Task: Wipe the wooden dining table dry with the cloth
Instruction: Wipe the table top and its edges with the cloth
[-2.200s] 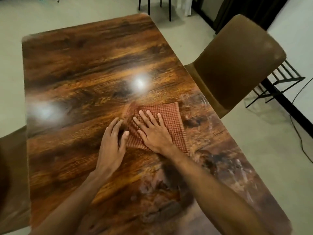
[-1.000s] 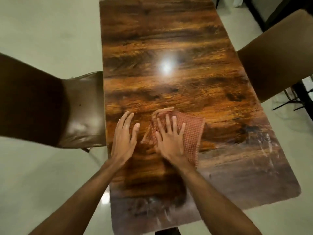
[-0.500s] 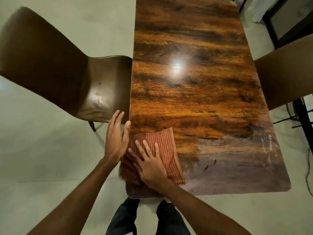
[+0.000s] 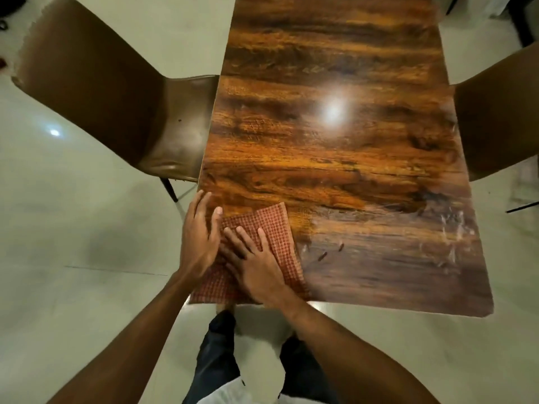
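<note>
A red checked cloth (image 4: 277,228) lies flat on the near left corner of the long glossy wooden table (image 4: 335,158), its lower edge hanging slightly past the table's near edge. My right hand (image 4: 253,263) presses on the cloth with straight, spread fingers. My left hand (image 4: 199,240) lies flat at the table's left edge, its thumb side touching the cloth. Faint wet streaks and smears show on the near right part of the table.
A brown chair (image 4: 122,106) stands tucked against the table's left side, and another brown chair (image 4: 501,118) against the right side. Pale tiled floor (image 4: 73,228) surrounds the table. My legs (image 4: 221,360) stand at the near end.
Both hands have slid the cloth from the table's middle to its near left corner. My view has swung round to face along the table from its end.
</note>
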`<act>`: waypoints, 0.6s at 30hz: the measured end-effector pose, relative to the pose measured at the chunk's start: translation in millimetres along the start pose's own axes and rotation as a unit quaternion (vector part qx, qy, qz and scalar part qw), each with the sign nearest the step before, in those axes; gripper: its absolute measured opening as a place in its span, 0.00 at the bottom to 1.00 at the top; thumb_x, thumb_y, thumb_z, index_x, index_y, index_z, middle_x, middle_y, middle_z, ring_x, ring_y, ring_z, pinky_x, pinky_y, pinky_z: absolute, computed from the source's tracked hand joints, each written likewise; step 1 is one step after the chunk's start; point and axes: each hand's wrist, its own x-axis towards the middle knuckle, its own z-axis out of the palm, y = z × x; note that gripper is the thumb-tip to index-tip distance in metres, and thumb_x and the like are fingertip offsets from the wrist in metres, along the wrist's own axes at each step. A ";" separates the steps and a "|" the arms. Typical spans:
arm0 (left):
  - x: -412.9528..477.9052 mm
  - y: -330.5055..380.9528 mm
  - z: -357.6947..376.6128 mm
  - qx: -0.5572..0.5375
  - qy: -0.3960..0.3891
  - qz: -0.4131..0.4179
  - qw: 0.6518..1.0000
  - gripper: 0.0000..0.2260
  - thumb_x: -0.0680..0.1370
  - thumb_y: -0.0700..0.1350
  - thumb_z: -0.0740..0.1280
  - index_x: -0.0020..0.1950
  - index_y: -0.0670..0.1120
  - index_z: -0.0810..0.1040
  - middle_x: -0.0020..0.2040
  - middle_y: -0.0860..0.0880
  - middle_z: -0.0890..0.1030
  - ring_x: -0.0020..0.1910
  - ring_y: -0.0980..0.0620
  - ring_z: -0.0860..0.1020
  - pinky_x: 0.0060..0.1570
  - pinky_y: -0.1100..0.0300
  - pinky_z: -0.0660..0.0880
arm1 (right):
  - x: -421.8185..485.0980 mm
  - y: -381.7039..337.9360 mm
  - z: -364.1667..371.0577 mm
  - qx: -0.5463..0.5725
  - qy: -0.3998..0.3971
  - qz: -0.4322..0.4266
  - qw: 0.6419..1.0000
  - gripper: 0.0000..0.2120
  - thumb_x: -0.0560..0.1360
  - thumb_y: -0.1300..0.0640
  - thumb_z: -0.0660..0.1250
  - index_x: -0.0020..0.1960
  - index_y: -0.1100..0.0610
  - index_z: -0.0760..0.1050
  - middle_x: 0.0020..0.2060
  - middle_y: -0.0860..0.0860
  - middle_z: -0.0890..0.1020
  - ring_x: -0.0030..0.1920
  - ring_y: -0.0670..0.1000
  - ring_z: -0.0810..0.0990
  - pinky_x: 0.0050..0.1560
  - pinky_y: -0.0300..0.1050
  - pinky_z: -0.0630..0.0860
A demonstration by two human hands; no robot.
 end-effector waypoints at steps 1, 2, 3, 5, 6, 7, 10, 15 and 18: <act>-6.7 0.3 3.1 0.005 0.006 -0.004 1.000 0.25 0.84 0.59 0.54 0.78 0.49 0.65 0.79 0.50 0.65 0.77 0.48 0.66 0.74 0.43 0.67 | -10.3 16.1 -4.0 0.002 0.015 0.036 0.999 0.27 0.87 0.41 0.45 0.85 0.42 0.49 0.86 0.49 0.48 0.85 0.56 0.47 0.81 0.71 0.50; -12.2 -1.1 5.1 0.010 0.006 -0.011 1.000 0.25 0.84 0.59 0.54 0.78 0.48 0.66 0.79 0.50 0.64 0.77 0.47 0.66 0.74 0.43 0.66 | -23.2 33.5 -6.4 0.003 0.020 0.087 0.996 0.27 0.87 0.41 0.45 0.85 0.42 0.49 0.86 0.48 0.48 0.85 0.55 0.47 0.80 0.70 0.53; -25.4 0.0 9.7 0.014 0.009 -0.020 1.000 0.26 0.84 0.60 0.54 0.78 0.48 0.65 0.80 0.49 0.64 0.77 0.46 0.66 0.74 0.43 0.66 | -45.6 55.3 -10.0 -0.003 0.023 0.135 0.991 0.27 0.87 0.41 0.45 0.85 0.41 0.50 0.86 0.48 0.48 0.85 0.54 0.47 0.80 0.70 0.53; -45.5 -2.6 10.0 0.008 0.017 -0.034 0.999 0.26 0.83 0.60 0.54 0.78 0.48 0.66 0.79 0.49 0.64 0.77 0.45 0.66 0.73 0.41 0.67 | -78.9 87.1 -16.8 -0.017 0.025 0.216 0.976 0.28 0.87 0.41 0.46 0.86 0.42 0.49 0.86 0.49 0.49 0.85 0.57 0.48 0.80 0.72 0.51; -53.0 -4.4 9.0 0.003 0.023 -0.039 0.999 0.26 0.84 0.59 0.54 0.78 0.48 0.66 0.79 0.48 0.65 0.76 0.45 0.67 0.73 0.40 0.68 | -85.5 92.1 -18.7 -0.018 0.019 0.243 0.970 0.28 0.87 0.41 0.45 0.86 0.43 0.49 0.86 0.51 0.49 0.85 0.58 0.48 0.80 0.73 0.49; -58.7 -6.7 7.2 -0.002 0.031 -0.042 0.999 0.25 0.84 0.58 0.55 0.78 0.47 0.67 0.78 0.47 0.66 0.76 0.45 0.67 0.73 0.41 0.68 | -84.1 87.6 -18.3 -0.018 0.013 0.253 0.967 0.28 0.87 0.41 0.43 0.86 0.44 0.49 0.86 0.53 0.49 0.85 0.60 0.48 0.80 0.74 0.47; -74.9 -17.9 -6.6 -0.004 0.046 -0.049 0.998 0.24 0.85 0.55 0.55 0.77 0.44 0.67 0.78 0.45 0.66 0.76 0.45 0.66 0.74 0.42 0.67 | -55.3 27.9 -2.9 -0.009 0.011 0.172 0.985 0.29 0.86 0.41 0.43 0.86 0.45 0.52 0.86 0.55 0.51 0.85 0.63 0.50 0.79 0.75 0.49; -87.5 -46.9 -42.1 0.004 0.094 -0.063 0.994 0.23 0.85 0.54 0.55 0.77 0.43 0.67 0.78 0.44 0.66 0.77 0.46 0.65 0.75 0.48 0.65 | 14.3 -73.0 27.2 -0.010 0.011 0.014 1.000 0.38 0.84 0.36 0.56 0.86 0.46 0.42 0.86 0.56 0.43 0.85 0.63 0.44 0.79 0.75 0.48; -92.6 -69.7 -61.8 0.005 0.121 -0.082 0.989 0.22 0.85 0.53 0.56 0.77 0.45 0.67 0.79 0.45 0.65 0.78 0.47 0.64 0.74 0.50 0.63 | 41.9 -93.8 26.5 -0.028 -0.010 -0.012 0.999 0.38 0.84 0.37 0.57 0.86 0.47 0.44 0.86 0.56 0.43 0.85 0.63 0.43 0.79 0.74 0.46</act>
